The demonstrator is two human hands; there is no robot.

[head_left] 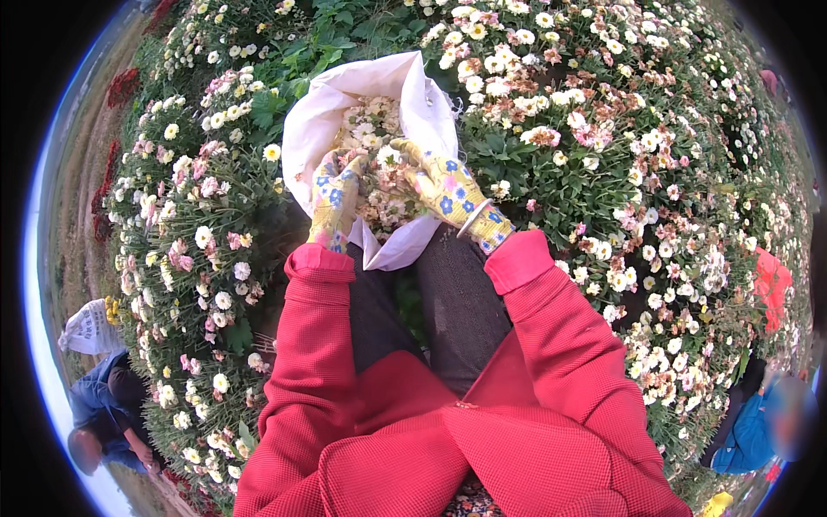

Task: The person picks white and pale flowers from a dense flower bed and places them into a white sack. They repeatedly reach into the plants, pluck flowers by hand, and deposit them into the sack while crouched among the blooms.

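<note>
A white cloth sack gapes open in front of my knees, its rim folded outward. Inside lies a heap of picked flower heads, white, cream and pinkish. Both of my hands wear yellow gloves printed with blue and pink flowers. My left hand is at the sack's left side, fingers curled together over the heap; what they pinch is hidden. From the right, my right hand reaches over the heap, thumb and fingers closed around some flower heads. A pale bangle circles the right wrist.
Dense chrysanthemum bushes with white, pink and browned blooms surround me. A person in dark blue is at the lower left beside a white sack. Another in bright blue is at the lower right, below a red cloth-like patch.
</note>
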